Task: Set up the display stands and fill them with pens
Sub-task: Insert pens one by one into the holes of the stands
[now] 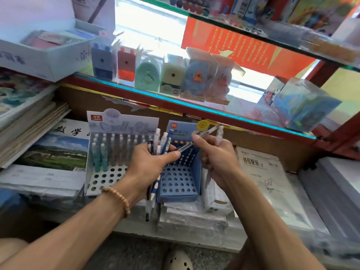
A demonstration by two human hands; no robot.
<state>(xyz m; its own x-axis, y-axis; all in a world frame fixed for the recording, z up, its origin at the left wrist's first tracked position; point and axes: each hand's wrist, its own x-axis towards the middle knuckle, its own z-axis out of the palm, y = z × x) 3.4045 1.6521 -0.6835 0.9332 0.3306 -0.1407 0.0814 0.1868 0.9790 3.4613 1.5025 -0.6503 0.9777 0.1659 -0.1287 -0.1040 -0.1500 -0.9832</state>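
Observation:
Two cardboard display stands sit side by side on wrapped paper stacks. The white stand on the left holds several pens in its back rows, with its front holes bare. The blue stand to its right shows only bare holes. My left hand grips a bundle of pens upright between the two stands. Above the blue stand, my right hand pinches a slim clear pen that points up and to the right, and a white pen stands up from the same fist.
A glass shelf just above the stands carries boxed pencil sharpeners. Books are stacked at left, and a workbook lies at right. A white box sits by the blue stand. My shoe shows below.

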